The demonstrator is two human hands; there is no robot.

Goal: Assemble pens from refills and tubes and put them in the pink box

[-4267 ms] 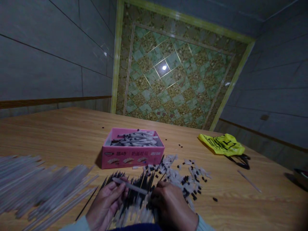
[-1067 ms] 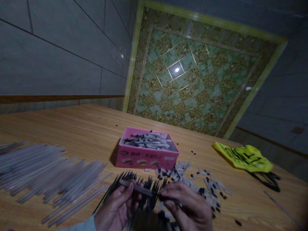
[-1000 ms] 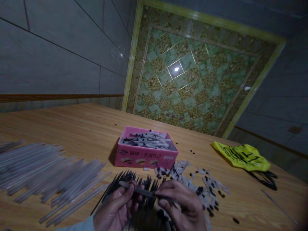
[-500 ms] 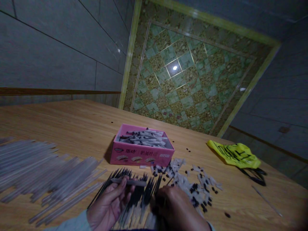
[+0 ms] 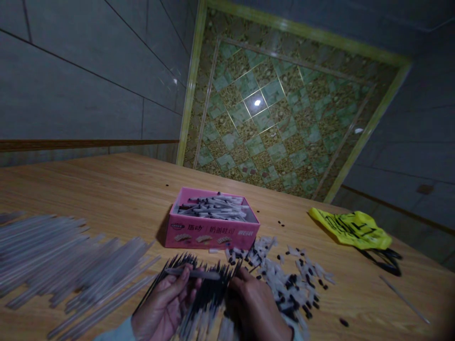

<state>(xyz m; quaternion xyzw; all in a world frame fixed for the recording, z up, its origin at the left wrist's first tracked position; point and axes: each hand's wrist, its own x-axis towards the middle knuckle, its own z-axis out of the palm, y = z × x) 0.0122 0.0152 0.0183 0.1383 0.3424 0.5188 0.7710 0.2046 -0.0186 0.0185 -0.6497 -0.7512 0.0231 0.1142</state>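
The left hand (image 5: 167,303) pinches a pale tube (image 5: 204,274), nearly level, between thumb and fingers above a spread of dark sticks (image 5: 209,291). The right hand (image 5: 259,303) curls at the right side of those sticks, fingertips hidden; whether it grips anything I cannot tell. Just beyond the sticks, a pink box (image 5: 209,234) stands on the tabletop (image 5: 117,189); small bits (image 5: 293,284) lie scattered to the right, straws (image 5: 42,251) to the left.

Dark rods (image 5: 212,294) crowding the fingers (image 5: 243,277), pink box (image 5: 209,238) blocking ahead, free tabletop (image 5: 145,177) beyond
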